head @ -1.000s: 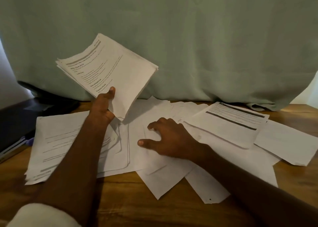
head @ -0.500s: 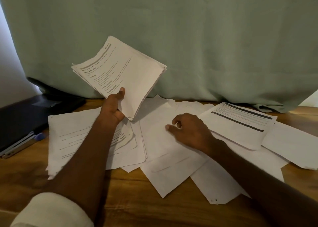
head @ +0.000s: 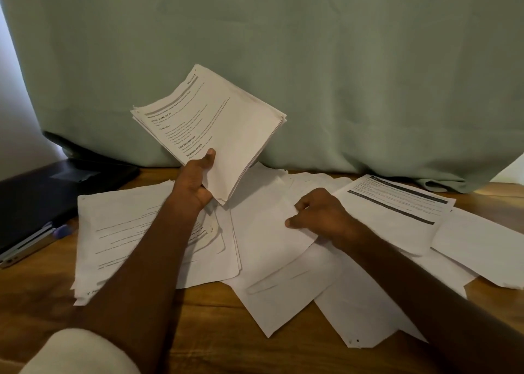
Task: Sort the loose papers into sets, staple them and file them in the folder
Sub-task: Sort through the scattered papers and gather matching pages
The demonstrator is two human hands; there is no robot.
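Observation:
My left hand [head: 195, 180] grips a thick stack of printed sheets [head: 215, 124] by its lower corner and holds it tilted above the table. Loose white papers [head: 266, 285] lie spread over the wooden table. My right hand [head: 320, 217] rests on them with curled fingers, pinching the edge of a blank sheet [head: 261, 232]. A pile of printed pages [head: 119, 232] lies on the left under my left forearm. A sheet with dark header bars [head: 397, 203] lies at the right.
A dark folder-like object [head: 37, 197] sits at the far left, with a pen [head: 59, 230] beside it. A green curtain [head: 312, 61] hangs behind the wooden table [head: 215, 331]. More blank sheets [head: 482, 249] reach the right edge.
My right hand slid right across the papers and curled its fingers onto a sheet's edge. The left hand still holds the stack up; the view shifted left, moving everything right.

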